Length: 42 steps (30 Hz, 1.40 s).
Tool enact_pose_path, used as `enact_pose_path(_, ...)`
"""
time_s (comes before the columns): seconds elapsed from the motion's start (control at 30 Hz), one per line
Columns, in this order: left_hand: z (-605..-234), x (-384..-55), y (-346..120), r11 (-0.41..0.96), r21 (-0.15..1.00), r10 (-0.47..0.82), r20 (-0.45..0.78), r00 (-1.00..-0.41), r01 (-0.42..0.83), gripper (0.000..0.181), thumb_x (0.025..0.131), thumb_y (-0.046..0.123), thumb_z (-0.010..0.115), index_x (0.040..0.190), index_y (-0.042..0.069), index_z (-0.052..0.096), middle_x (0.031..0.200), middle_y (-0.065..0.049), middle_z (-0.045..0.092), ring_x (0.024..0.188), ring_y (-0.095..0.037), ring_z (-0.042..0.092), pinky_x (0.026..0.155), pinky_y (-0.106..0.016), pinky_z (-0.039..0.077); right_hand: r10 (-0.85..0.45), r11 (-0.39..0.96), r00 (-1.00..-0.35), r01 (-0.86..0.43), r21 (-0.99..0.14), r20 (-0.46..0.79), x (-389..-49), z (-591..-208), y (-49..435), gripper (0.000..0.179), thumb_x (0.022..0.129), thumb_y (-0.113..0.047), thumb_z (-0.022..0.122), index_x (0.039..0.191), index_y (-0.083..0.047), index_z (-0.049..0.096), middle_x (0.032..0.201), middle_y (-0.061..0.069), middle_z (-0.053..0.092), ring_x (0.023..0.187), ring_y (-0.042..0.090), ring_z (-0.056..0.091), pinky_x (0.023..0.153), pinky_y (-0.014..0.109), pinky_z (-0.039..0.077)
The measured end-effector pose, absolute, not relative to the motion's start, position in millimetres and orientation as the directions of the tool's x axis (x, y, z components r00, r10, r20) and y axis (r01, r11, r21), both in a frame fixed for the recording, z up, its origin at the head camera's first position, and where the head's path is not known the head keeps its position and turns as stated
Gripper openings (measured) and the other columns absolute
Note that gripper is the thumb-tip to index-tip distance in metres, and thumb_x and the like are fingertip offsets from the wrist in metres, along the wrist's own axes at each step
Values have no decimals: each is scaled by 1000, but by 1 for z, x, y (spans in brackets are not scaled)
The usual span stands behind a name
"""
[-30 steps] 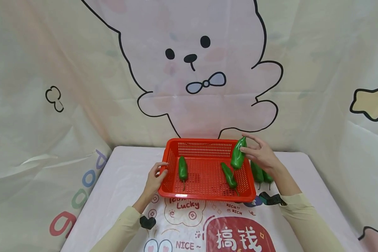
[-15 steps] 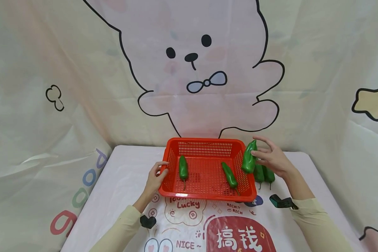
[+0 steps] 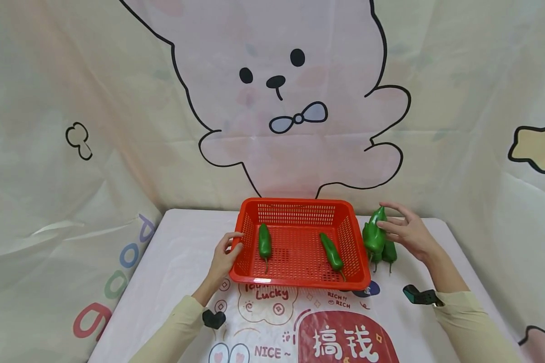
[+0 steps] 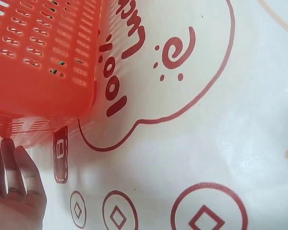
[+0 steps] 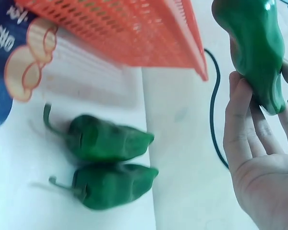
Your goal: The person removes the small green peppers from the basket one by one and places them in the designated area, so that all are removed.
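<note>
Right hand (image 3: 409,233) grasps green pepper (image 3: 375,236); since 1.0 s ago, both shift right from over basket (image 3: 300,283) to beside it, near two table peppers (image 3: 390,252). Left hand (image 3: 222,257) unchanged: extended fingers touch basket's left side. Basket peppers (image 3: 265,242) unmoved.

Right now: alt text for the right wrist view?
A bare right hand holds a glossy, tapered green pepper in its fingers at upper right. Two similar green peppers with thin stems lie side by side on a white printed table cover at lower left, with a red perforated plastic basket at the top.
</note>
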<state>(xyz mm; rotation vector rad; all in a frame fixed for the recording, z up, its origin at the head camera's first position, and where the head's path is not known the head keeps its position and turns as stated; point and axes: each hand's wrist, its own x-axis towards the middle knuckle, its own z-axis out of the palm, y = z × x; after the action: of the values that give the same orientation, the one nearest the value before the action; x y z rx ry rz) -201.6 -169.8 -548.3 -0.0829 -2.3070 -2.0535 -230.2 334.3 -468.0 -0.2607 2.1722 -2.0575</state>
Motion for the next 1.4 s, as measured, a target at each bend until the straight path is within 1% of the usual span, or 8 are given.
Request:
enact_pose_path(0.17, -546, -201, -169, 104, 993, 8, 63, -998, 63, 29, 103, 6, 58, 132, 10, 58, 123, -23, 55, 109, -50, 55, 86, -59, 55, -198, 109, -980, -21, -994, -1, -229, -474, 347, 52, 100, -4, 65, 145, -24, 50, 114, -1, 69, 100, 13, 70, 81, 28, 58)
enact_pose_path(0.53, -549, -203, -171, 88, 995, 14, 38, -999, 39, 31, 104, 6, 57, 135, 8, 57, 129, -27, 51, 113, -52, 51, 89, -62, 52, -217, 109, -976, 3, -994, -27, -227, -486, 374, 51, 100, -3, 63, 144, -26, 51, 114, -3, 69, 98, 14, 70, 76, 35, 60)
enact_pose_path(0.73, -549, -203, -170, 100, 994, 5, 44, -999, 44, 29, 103, 6, 58, 132, 11, 59, 126, -23, 54, 111, -51, 54, 88, -60, 54, -212, 216, -976, 0, -976, -47, -227, -493, 393, 51, 102, -11, 63, 147, -27, 44, 112, -7, 69, 98, 10, 68, 76, 35, 60)
enact_pose_path(0.97, -551, -204, -170, 112, 991, 3, 68, -998, 68, 29, 103, 6, 59, 131, 11, 59, 123, -22, 55, 107, -51, 55, 86, -58, 55, -168, 277, -984, 15, -961, -64, -227, -504, 411, 49, 102, -13, 64, 145, -11, 39, 104, -6, 71, 89, 16, 70, 73, 34, 60)
enact_pose_path(1.1, -550, -203, -170, 108, 992, 6, 66, -998, 66, 29, 103, 7, 59, 132, 12, 59, 123, -22, 55, 108, -50, 56, 86, -58, 55, -127, 341, -990, 21, -940, -68, -226, -512, 419, 52, 101, -20, 66, 146, -8, 42, 107, -8, 68, 90, 12, 68, 74, 33, 59)
enact_pose_path(1.17, -550, -203, -170, 111, 992, 8, 67, -998, 68, 29, 103, 7, 58, 132, 11, 59, 123, -22, 55, 108, -50, 56, 86, -58, 55, -105, 365, -991, 33, -930, -77, -225, -516, 421, 55, 100, -22, 68, 147, -8, 43, 111, -2, 66, 92, 9, 67, 75, 32, 59)
enact_pose_path(1.27, -551, -204, -170, 109, 991, 10, 70, -997, 71, 29, 103, 6, 58, 132, 10, 59, 123, -22, 55, 107, -51, 56, 85, -57, 56, -96, 394, -991, 52, -918, -98, -224, -521, 424, 58, 100, -24, 68, 149, -9, 41, 125, 17, 61, 94, 5, 65, 76, 32, 59)
enact_pose_path(1.4, -551, -204, -170, 107, 992, 11, 71, -997, 72, 30, 103, 5, 58, 133, 7, 58, 122, -22, 55, 107, -51, 55, 85, -59, 55, -113, 416, -985, 75, -906, -133, -226, -527, 425, 63, 101, -27, 67, 153, -9, 36, 143, 38, 42, 97, -3, 58, 80, 33, 58)
